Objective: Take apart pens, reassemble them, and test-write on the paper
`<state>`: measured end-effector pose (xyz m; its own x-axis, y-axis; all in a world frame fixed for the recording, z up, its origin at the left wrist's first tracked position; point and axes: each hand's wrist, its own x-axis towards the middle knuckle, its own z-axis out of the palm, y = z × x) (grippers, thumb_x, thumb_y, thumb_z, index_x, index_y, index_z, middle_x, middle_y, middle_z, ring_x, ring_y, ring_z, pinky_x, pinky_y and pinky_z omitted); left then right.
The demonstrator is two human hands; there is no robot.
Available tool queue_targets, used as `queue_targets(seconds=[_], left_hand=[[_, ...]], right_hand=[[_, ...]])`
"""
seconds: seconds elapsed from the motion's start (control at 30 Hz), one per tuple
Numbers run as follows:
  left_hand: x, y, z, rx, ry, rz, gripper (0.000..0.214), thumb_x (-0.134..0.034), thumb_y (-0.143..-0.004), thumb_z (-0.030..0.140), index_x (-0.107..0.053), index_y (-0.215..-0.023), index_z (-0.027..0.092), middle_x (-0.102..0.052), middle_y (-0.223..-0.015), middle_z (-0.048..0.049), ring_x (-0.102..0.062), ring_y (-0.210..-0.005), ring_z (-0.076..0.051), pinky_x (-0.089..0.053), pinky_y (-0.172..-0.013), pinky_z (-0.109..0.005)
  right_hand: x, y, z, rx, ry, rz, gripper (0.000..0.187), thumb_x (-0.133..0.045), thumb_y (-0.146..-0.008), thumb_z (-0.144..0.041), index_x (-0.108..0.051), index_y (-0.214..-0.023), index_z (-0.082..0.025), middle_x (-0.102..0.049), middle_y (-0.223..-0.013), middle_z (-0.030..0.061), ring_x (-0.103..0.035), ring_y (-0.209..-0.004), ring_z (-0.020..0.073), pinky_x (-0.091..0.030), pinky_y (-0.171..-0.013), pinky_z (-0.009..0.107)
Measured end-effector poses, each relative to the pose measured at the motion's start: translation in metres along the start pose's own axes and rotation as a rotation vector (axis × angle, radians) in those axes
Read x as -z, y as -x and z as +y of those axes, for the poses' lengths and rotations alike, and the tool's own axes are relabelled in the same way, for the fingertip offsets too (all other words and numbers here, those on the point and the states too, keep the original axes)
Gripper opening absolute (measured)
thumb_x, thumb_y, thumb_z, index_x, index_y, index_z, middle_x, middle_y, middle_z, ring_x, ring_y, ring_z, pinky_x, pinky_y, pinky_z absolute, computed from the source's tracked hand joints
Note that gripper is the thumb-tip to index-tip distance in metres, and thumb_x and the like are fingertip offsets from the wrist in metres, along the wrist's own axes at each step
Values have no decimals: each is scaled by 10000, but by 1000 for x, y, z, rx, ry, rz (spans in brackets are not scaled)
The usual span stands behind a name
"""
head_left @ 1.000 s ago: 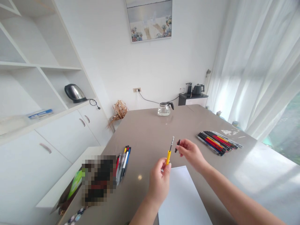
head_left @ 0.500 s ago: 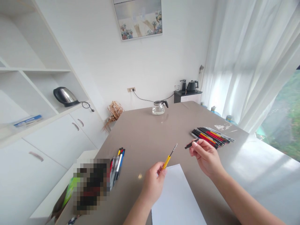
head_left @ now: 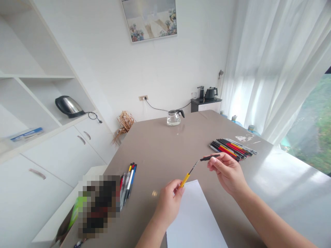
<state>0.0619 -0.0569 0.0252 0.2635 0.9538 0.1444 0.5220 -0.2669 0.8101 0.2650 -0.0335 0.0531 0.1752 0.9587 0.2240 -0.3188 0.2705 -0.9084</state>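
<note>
My left hand (head_left: 168, 201) is closed round the lower end of a yellow pen part (head_left: 185, 178) whose thin dark refill tip points up and to the right. My right hand (head_left: 227, 172) pinches a short black pen barrel piece (head_left: 210, 157), held level with its left end close to the refill tip. Both hands hover above the grey-brown table (head_left: 165, 151). A white sheet of paper (head_left: 196, 217) lies under them near the front edge.
A row of several red, black and yellow pens (head_left: 231, 148) lies to the right of my right hand. A smaller bunch of pens (head_left: 128, 181) lies at the left. A glass carafe (head_left: 174, 117) stands at the far end. White cabinets with a kettle (head_left: 67, 106) line the left wall.
My right hand turned the black piece level and brought it toward the refill tip. The yellow part in my left hand tilted further right. The view shifted slightly.
</note>
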Motion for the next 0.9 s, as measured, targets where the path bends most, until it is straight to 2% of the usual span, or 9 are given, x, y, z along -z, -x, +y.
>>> queue_targets(seconds=[0.33, 0.53, 0.63, 0.8, 0.9], left_hand=[[1, 2, 1, -17, -7, -7, 224, -382, -808, 310, -564, -858, 189, -577, -752, -23, -481, -672, -135, -359, -612, -217], [2, 1, 5, -19, -1, 7, 254, -373, -814, 321, -570, -875, 173, -561, -743, -36, -472, -665, -140, -360, -608, -227], [3, 1, 7, -40, 2, 28, 274, -364, -820, 330, -575, -889, 170, -548, -728, -37, -470, -654, -138, -357, -597, -227], [4, 2, 9, -63, 3, 43, 276, -359, -826, 327, -579, -894, 175, -534, -713, -33, -466, -643, -134, -351, -589, -224], [5, 2, 8, -63, -4, 51, 274, -358, -827, 326, -580, -889, 176, -527, -704, -29, -458, -637, -132, -346, -582, -219]], right_hand=[[0, 0, 2, -3, 17, -29, 95, -593, -709, -243, -526, -703, -177, -567, -607, 14, -478, -542, 99, -360, -514, 235], [-1, -1, 2, -19, 42, -29, 118, -593, -706, -260, -539, -775, -182, -526, -574, -4, -461, -524, 96, -347, -490, 228], [-4, 1, 4, -43, 87, -67, 142, -595, -700, -277, -549, -787, -175, -524, -560, -2, -453, -521, 99, -352, -491, 234], [-13, 8, 8, -105, 116, -172, 186, -604, -681, -312, -555, -790, -170, -585, -700, 39, -459, -524, 98, -370, -492, 246], [-15, 10, 11, -111, 96, -186, 161, -592, -697, -299, -553, -789, -174, -580, -700, 31, -457, -527, 93, -367, -496, 240]])
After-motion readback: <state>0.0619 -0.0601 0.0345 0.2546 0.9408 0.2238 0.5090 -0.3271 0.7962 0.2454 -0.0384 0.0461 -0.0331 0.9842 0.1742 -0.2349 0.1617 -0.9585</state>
